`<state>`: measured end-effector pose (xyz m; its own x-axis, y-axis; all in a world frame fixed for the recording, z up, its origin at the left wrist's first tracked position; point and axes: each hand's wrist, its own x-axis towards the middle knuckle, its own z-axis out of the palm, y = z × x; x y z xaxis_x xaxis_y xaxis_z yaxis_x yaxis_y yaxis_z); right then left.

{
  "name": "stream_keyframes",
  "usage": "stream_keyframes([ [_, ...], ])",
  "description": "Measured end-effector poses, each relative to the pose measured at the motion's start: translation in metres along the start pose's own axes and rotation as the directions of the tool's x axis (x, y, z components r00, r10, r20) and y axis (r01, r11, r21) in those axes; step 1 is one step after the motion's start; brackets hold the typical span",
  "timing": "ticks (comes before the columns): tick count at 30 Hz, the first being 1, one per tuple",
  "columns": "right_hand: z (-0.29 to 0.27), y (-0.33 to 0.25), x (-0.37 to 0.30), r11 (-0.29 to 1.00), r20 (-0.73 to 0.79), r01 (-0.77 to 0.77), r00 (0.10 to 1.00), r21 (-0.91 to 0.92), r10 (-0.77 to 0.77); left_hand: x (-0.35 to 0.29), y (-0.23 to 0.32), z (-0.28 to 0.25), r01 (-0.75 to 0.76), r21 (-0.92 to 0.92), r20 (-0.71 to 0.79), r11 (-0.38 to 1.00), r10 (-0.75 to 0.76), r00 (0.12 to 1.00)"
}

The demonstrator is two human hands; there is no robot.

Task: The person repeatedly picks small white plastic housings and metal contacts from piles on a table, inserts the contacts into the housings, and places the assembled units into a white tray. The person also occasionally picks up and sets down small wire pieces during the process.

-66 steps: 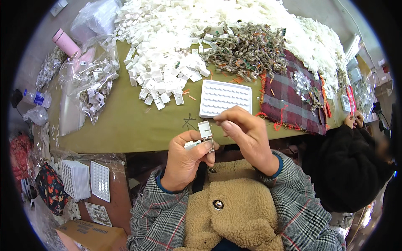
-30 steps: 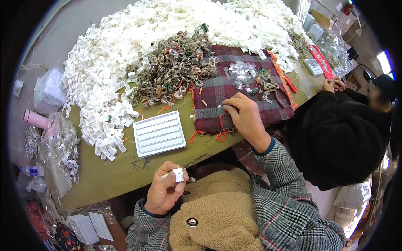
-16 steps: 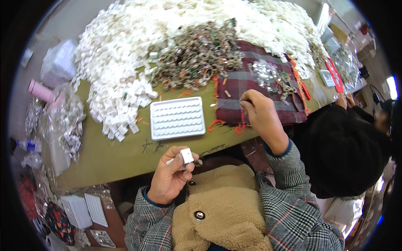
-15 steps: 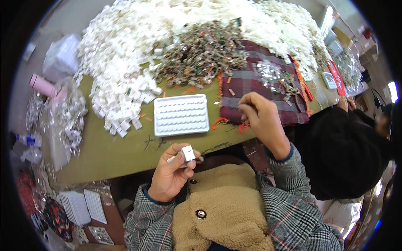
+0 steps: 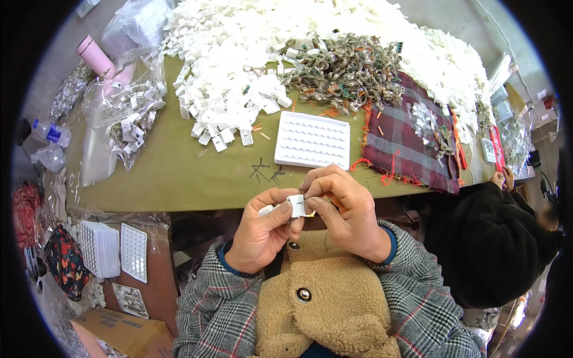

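We hold a small white casing (image 5: 296, 205) in front of our chest, over the near edge of the olive-green counter (image 5: 179, 188). Our left hand (image 5: 256, 231) is clamped on it, thumb in front and fingers behind, and a second white piece (image 5: 266, 210) shows in the same grip. The fingertips of our right hand (image 5: 351, 216) are drawn together at the casing's right edge, touching it; we cannot tell whether they pinch something small there.

Just beyond our hands, a white tray (image 5: 313, 140) with scalloped rows lies flat on the counter. Farther back spreads a large heap of white casings (image 5: 224, 89), and against it, toward the right, sits a tangle of coiled cables (image 5: 349, 74) with green and orange bits among them. To the right of the tray lies a plaid cloth (image 5: 388, 143) with an orange fringe, bearing a scatter of small clear pieces (image 5: 422, 119). Near the counter's far-right end, we see a co-worker's hands (image 5: 502, 178) close together.
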<state>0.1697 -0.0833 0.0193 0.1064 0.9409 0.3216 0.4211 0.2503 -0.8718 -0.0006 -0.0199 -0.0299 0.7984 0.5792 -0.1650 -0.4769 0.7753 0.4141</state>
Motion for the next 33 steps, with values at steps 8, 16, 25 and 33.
stream_keyframes([
  [8, -0.003, 0.006, -0.004, 0.975, 0.027, 0.146, 0.989, -0.169, -0.143, 0.002, -0.008, 0.004, -0.05, 0.227, -0.096, 0.972, 0.074, 0.993],
  [16, -0.017, 0.019, 0.0, 0.999, 0.002, 0.03, 1.0, 0.035, -0.03, 0.011, -0.006, 0.006, -0.007, 0.123, -0.109, 0.992, 0.021, 0.994],
  [25, -0.016, 0.028, -0.005, 0.995, -0.038, 0.095, 0.995, -0.036, -0.096, 0.017, -0.001, 0.028, 0.117, 0.31, -0.245, 0.944, -0.04, 0.969],
  [33, -0.048, 0.035, -0.015, 0.995, -0.154, 0.078, 0.984, -0.057, -0.086, 0.02, 0.189, 0.09, -0.663, 0.74, 0.405, -0.111, 0.861, 0.308],
])
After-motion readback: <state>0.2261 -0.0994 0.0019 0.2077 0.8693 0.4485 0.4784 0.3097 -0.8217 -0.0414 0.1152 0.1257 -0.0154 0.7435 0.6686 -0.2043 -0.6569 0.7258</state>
